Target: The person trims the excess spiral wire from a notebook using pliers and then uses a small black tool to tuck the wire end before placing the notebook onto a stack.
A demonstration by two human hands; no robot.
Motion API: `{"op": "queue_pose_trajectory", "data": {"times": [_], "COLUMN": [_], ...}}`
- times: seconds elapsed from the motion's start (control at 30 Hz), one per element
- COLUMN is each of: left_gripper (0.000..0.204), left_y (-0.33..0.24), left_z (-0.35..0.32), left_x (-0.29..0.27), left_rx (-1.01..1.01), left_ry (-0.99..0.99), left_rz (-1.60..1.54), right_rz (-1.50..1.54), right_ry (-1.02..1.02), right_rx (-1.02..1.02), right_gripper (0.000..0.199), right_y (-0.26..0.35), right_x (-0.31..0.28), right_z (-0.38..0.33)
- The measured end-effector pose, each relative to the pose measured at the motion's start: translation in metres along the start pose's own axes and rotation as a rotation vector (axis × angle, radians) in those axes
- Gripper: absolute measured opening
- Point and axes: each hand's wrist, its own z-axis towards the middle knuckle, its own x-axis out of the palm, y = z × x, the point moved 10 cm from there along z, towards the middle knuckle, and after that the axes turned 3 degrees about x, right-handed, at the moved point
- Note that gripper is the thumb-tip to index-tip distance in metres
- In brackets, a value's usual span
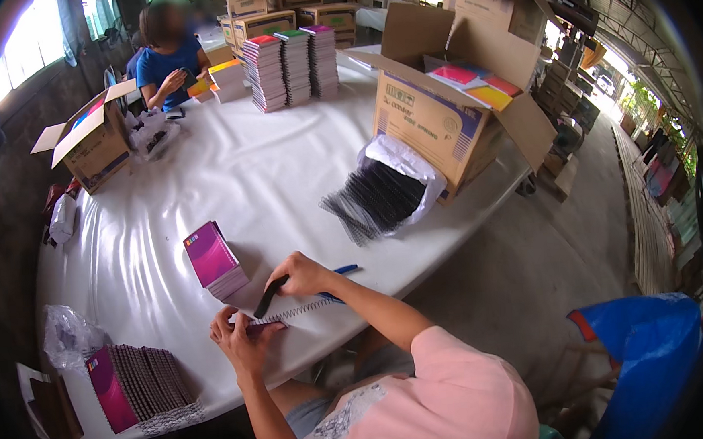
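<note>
My left hand (238, 339) presses on the end of a thin notebook (271, 324) that lies at the table's near edge, with a metal spiral coil (305, 308) along its side. My right hand (300, 274) is closed around a black elongated tool (266, 299) whose tip points down at the coil. A blue pen-like stick (345, 270) pokes out from behind that hand. Just left of the hands is a small stack of purple-covered notebooks (211, 260).
A white-covered table (236, 178) carries a bundle of black coils in a white bag (382, 193), an open carton (442, 117), tall notebook stacks (289, 62) and a row of bound notebooks (140, 381). Another person in blue (166, 62) sits at the far end beside a carton (93, 143).
</note>
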Motion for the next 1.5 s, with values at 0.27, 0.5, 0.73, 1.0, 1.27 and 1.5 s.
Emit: {"op": "queue_pose_trajectory", "data": {"times": [0.27, 0.5, 0.73, 1.0, 1.27, 1.5], "left_gripper": [0.063, 0.077, 0.095, 0.097, 0.089, 0.024], "left_y": [0.022, 0.058, 0.072, 0.079, 0.073, 0.080], "left_z": [-0.003, -0.019, -0.023, -0.026, -0.034, -0.043], "left_x": [-0.005, 0.006, 0.012, 0.022, 0.017, 0.018], "left_rx": [-0.083, -0.217, -0.283, -0.453, -0.220, -0.456], "left_ry": [-0.089, -0.167, -0.208, -0.107, -0.156, -0.230], "left_rz": [-0.046, -0.411, -0.615, -0.715, -0.630, -0.981], "right_rz": [0.665, 0.429, 0.430, 0.246, 0.082, -0.503], "right_ry": [0.036, 0.072, 0.112, 0.058, 0.056, -0.483], "right_rx": [-0.171, -0.255, -0.307, -0.344, -0.314, 0.019], "right_gripper": [0.030, 0.027, 0.023, 0.023, 0.025, 0.029], "right_y": [0.004, 0.020, 0.052, 0.067, 0.067, -0.030], "right_x": [0.020, 0.038, 0.047, 0.064, 0.070, -0.053], "right_z": [0.003, 0.011, 0.014, 0.023, 0.031, 0.017]}}
